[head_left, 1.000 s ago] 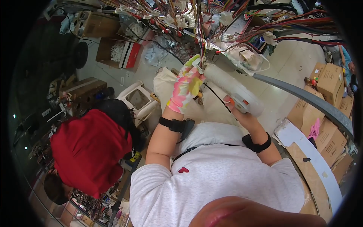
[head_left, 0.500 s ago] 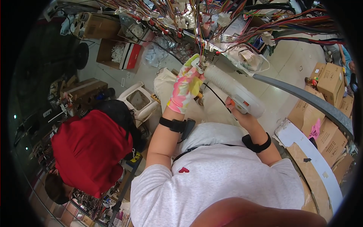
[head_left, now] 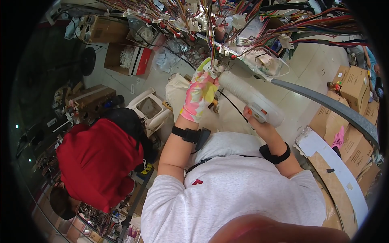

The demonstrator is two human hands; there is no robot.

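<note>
I have the left hand (head_left: 206,84) in its glove, fingers closed on what looks like a white connector (head_left: 210,71) under the hanging wires (head_left: 212,44). The right hand (head_left: 254,120) grips the near right end of the white tool (head_left: 244,91), which slants far left toward the connector. I'd hold the connector firm, aim the tool squarely and leave the cord (head_left: 234,105) slack. I can't tell whether they touch; the tool hides most right fingers.

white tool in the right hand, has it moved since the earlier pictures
No, not noticeably: the white tool keeps about the same gap to the grey curved bar.
</note>
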